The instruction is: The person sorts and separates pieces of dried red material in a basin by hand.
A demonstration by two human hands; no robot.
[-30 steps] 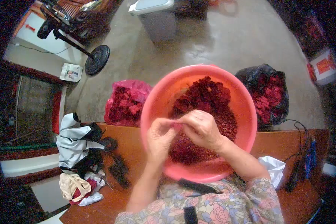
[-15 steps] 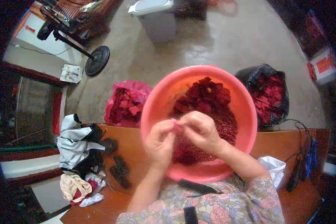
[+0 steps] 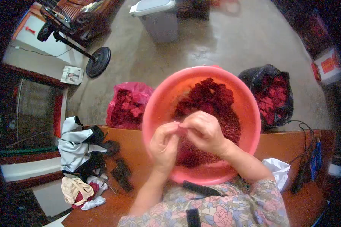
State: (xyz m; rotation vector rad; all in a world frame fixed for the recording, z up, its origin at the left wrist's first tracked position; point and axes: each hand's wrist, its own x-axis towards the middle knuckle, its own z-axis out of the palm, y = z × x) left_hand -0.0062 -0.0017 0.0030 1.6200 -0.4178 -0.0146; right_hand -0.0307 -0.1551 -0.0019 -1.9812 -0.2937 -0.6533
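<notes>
A large pink plastic basin [image 3: 251, 147] sits in front of me, holding dark red crumpled pieces [image 3: 212, 94] at the back and finer reddish bits [image 3: 227, 130] nearer and to the right. Over its left half my left hand [image 3: 163, 145] pinches a small pinkish-red piece [image 3: 181, 131], whose kind I cannot make out. My right hand [image 3: 204, 132] has its thumb and fingers closed at the same piece, touching the left fingertips. Fingers cover most of the piece.
A pink plastic bag [image 3: 134, 90] and a black plastic bag [image 3: 284, 109], both with red pieces, flank the basin. Clothes [image 3: 77, 189] lie at left, a white bag [image 3: 277, 170] at right. Beyond stand a fan base [image 3: 98, 62] and a grey bin [image 3: 161, 26].
Both hands stay together over the basin with the small piece. My left hand has shifted slightly right; the right fingers have moved a little. The basin and bags look the same.
</notes>
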